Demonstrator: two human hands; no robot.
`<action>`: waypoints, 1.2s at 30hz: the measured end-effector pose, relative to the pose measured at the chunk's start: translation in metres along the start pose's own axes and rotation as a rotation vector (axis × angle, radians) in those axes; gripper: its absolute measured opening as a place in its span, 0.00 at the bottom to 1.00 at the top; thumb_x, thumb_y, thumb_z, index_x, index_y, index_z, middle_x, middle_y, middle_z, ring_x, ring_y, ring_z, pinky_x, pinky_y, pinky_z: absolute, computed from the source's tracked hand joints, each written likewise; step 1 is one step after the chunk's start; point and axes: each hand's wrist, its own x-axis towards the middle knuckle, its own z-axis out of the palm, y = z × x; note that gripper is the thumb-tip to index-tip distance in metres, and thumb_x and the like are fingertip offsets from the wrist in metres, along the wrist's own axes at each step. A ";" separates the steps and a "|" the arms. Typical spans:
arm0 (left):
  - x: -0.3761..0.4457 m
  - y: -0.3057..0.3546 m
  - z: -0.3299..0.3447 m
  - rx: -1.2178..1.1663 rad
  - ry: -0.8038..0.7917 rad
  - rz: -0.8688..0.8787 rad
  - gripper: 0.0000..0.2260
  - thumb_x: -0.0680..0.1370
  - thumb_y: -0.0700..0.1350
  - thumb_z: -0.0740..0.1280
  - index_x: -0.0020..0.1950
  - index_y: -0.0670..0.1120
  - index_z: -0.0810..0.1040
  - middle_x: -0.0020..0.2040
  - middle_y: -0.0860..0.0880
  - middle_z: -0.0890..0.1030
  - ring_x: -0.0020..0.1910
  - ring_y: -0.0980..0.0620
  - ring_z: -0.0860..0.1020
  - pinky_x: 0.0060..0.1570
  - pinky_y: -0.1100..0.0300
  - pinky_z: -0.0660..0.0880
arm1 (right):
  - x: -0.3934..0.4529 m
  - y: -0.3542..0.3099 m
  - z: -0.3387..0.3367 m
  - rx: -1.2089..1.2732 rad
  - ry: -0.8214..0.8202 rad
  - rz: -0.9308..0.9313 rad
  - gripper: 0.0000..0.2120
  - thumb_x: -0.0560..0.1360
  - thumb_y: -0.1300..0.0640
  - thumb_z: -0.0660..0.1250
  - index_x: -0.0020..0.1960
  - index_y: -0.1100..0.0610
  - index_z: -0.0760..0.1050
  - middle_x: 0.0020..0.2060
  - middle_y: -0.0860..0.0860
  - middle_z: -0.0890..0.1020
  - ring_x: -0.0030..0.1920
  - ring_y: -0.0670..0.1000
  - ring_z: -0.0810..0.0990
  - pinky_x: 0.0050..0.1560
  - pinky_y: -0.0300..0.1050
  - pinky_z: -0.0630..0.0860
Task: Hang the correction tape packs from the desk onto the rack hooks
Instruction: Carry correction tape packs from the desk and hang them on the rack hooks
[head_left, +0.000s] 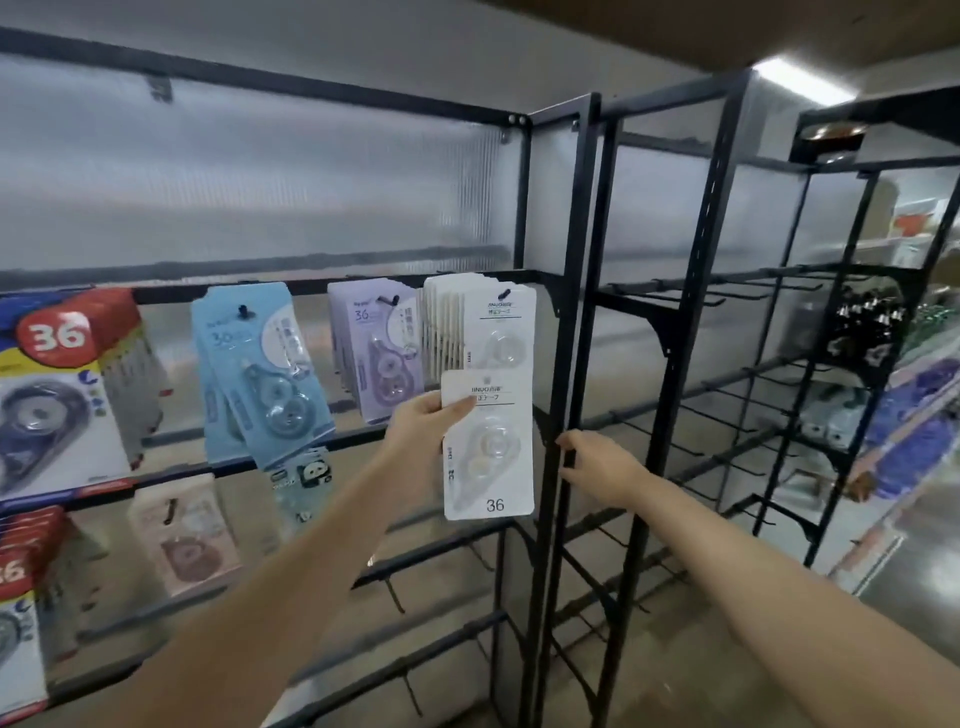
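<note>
White pack up at the rack, just under the hook!
Your left hand (423, 421) pinches the white correction tape pack (488, 447) by its upper left edge, below the white stack (480, 325) already hanging on the rack (545, 467); your right hand (597, 465) curls around the black upright post (574, 364).

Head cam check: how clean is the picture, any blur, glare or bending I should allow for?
Head view: the white pack in the left hand is sharp, its "36" readable; the red-and-blue packs at far left are smeared; rack posts bow from the wide-angle lens; ceiling light blows out.
</note>
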 end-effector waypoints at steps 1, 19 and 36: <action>0.008 0.010 0.010 0.021 0.017 0.041 0.04 0.78 0.39 0.66 0.49 0.41 0.80 0.35 0.49 0.84 0.28 0.56 0.80 0.26 0.65 0.75 | 0.003 0.006 -0.007 0.007 0.011 -0.013 0.23 0.78 0.56 0.64 0.71 0.56 0.66 0.66 0.54 0.72 0.66 0.53 0.71 0.66 0.46 0.69; 0.083 0.053 0.054 0.031 0.225 0.173 0.06 0.78 0.41 0.67 0.53 0.42 0.80 0.39 0.48 0.81 0.28 0.56 0.79 0.24 0.65 0.74 | 0.035 0.045 -0.023 0.080 -0.038 -0.076 0.23 0.79 0.58 0.63 0.72 0.55 0.64 0.66 0.53 0.70 0.64 0.52 0.73 0.62 0.43 0.70; 0.111 0.062 0.036 0.593 0.327 0.147 0.14 0.76 0.51 0.70 0.50 0.39 0.82 0.45 0.44 0.84 0.42 0.46 0.82 0.47 0.51 0.81 | 0.035 0.021 -0.046 -0.032 -0.039 -0.065 0.20 0.78 0.57 0.64 0.69 0.56 0.67 0.63 0.55 0.72 0.62 0.54 0.73 0.63 0.48 0.72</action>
